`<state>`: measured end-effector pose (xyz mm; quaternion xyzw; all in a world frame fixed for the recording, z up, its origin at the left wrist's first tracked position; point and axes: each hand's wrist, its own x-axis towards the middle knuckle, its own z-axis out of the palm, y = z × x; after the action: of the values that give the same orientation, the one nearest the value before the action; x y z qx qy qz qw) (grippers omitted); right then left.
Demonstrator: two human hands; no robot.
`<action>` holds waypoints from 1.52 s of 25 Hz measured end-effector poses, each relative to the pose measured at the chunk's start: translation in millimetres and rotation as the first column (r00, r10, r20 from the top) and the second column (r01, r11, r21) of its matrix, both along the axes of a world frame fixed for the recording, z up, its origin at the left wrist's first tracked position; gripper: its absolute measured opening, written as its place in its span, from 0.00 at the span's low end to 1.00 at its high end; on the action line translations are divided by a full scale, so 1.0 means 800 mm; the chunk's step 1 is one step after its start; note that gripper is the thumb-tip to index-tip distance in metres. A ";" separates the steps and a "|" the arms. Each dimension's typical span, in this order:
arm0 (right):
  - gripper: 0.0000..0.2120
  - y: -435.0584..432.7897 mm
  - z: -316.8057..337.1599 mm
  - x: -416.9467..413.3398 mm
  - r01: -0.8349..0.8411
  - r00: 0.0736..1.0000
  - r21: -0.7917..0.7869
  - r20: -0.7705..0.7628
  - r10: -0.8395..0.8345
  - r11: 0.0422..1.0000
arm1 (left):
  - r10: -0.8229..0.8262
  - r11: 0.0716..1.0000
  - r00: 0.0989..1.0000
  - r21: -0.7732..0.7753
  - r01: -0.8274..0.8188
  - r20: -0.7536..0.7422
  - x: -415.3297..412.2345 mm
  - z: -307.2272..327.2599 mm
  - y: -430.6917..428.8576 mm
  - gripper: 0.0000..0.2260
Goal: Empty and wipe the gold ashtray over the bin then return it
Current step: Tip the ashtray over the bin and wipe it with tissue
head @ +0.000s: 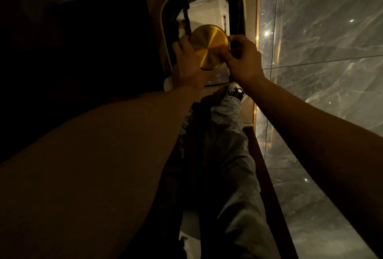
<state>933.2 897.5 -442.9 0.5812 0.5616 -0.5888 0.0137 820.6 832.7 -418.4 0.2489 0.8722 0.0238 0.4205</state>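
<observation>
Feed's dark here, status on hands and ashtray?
Left hand and right hand both grip gold ashtray, flat underside up. Held over open bin. Nothing obstructing.

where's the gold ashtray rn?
Head view, upper centre: the round brushed-gold metal ashtray is held between the left hand and right hand, over the open rectangular cream-rimmed bin.

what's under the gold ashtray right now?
The open bin, dark-lined, with white paper and packaging inside. The ashtray and both hands cover the bin's middle.
</observation>
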 end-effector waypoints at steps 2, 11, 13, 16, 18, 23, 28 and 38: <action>0.20 0.000 0.002 0.005 0.015 1.000 0.022 -0.009 -0.015 1.000 | -0.072 0.997 0.997 0.002 0.072 0.010 -0.006 -0.001 0.005 0.50; 0.17 0.004 0.002 0.024 -0.122 0.992 0.154 -0.005 0.124 0.980 | -0.214 0.969 0.969 0.152 0.195 0.119 -0.008 -0.014 0.006 0.52; 0.19 0.001 0.003 0.027 -0.187 0.982 0.185 0.011 0.188 0.965 | -0.243 0.961 0.963 0.162 0.223 0.119 -0.009 -0.012 0.003 0.51; 0.20 -0.004 0.005 0.029 -0.283 0.959 0.219 0.047 0.280 0.934 | -0.218 0.964 0.964 0.185 0.189 0.150 -0.009 -0.010 0.000 0.50; 0.21 -0.005 0.015 0.025 -0.345 0.936 0.303 0.041 0.350 0.888 | -0.186 0.971 0.969 0.179 0.157 0.162 -0.007 -0.008 0.000 0.49; 0.26 -0.002 0.021 0.021 -0.606 0.727 0.602 0.154 0.670 0.519 | -0.168 0.964 0.972 0.234 0.128 0.163 -0.015 -0.009 0.001 0.43; 0.26 0.006 0.017 0.023 -0.678 0.644 0.583 0.179 0.743 0.447 | -0.266 0.952 0.949 0.202 0.231 0.169 -0.028 -0.009 0.010 0.47; 0.26 0.002 0.023 0.016 -0.717 0.644 0.482 0.182 0.743 0.503 | -0.321 0.937 0.933 0.197 0.287 0.165 -0.032 -0.003 0.005 0.48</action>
<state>946.3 898.9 -424.4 0.2562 0.8886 -0.3692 0.0912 795.0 836.4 -420.5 0.4127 0.7723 0.0568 0.4795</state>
